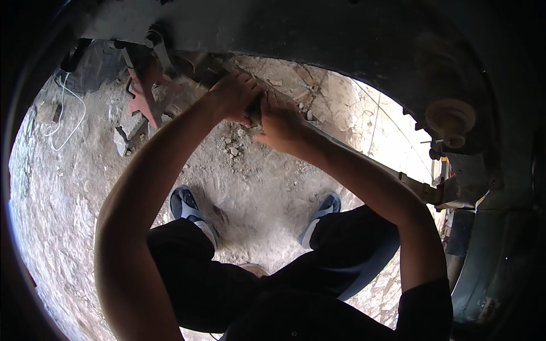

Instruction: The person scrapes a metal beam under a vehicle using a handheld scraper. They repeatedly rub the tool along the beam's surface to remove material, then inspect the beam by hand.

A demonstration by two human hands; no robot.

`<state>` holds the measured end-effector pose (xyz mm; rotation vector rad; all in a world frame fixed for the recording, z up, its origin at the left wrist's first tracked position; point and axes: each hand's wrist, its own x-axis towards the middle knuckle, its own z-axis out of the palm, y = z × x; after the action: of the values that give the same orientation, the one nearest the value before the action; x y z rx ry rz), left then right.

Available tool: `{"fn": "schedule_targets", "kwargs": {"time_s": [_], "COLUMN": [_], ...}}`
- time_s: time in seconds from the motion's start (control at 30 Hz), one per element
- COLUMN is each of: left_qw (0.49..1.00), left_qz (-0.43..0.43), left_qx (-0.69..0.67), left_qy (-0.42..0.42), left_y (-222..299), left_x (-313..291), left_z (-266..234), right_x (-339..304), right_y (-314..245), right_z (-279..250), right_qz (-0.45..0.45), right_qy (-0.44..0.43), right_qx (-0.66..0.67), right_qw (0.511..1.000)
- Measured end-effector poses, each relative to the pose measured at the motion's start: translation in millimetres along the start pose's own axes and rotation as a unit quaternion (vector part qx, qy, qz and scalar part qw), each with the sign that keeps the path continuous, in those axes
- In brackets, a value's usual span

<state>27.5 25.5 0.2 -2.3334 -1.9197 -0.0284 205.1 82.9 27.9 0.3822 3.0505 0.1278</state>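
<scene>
Both my hands meet under the dark underside of a vehicle (239, 34). My left hand (234, 98) is closed round a dark, bar-like part, its fingers curled over the top. Close against it, my right hand (280, 122) grips what looks like the same part from the right, thumb pointing left. Most of that dark part (256, 112) is hidden by my fingers, so its exact kind does not show. A dark metal link with a bolted joint (162, 54) hangs just left of my left hand.
A red metal stand (145, 94) rises left of my hands, beside a grey block (129, 133). A thin rod (369, 162) runs right to a bracket. A round metal fitting (450, 122) sticks out at right. White cord (71, 122) and loose rubble (233, 149) lie on rough ground.
</scene>
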Motion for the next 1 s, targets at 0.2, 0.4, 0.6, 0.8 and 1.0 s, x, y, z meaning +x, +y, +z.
{"fn": "schedule_targets", "kwargs": {"time_s": [0.2, 0.4, 0.6, 0.8, 1.0], "left_qw": [1.0, 0.998, 1.0, 0.998, 0.998], "left_qz": [0.0, 0.021, 0.011, 0.027, 0.037], "left_qx": [0.007, 0.026, -0.011, -0.014, -0.023], "left_qy": [0.029, 0.052, 0.012, 0.05, 0.037], "left_y": [1.9, 2.3, 1.9, -3.4, -3.1], "left_x": [-3.1, -4.2, -4.3, -6.8, -6.5], "left_z": [4.5, 3.6, -1.3, 5.1, 0.4], "right_x": [8.8, -11.0, -5.9, -7.8, -18.4], "right_y": [0.4, -16.5, -4.9, 5.0, 4.7], "right_z": [-5.6, -8.8, 0.9, -12.4, -1.7], "right_qz": [-0.025, -0.034, -0.027, -0.031, -0.04], "right_qy": [-0.04, 0.053, 0.048, -0.006, 0.058], "right_qx": [0.043, 0.023, -0.002, 0.063, 0.015], "right_qw": [0.998, 0.998, 0.999, 0.998, 0.997]}}
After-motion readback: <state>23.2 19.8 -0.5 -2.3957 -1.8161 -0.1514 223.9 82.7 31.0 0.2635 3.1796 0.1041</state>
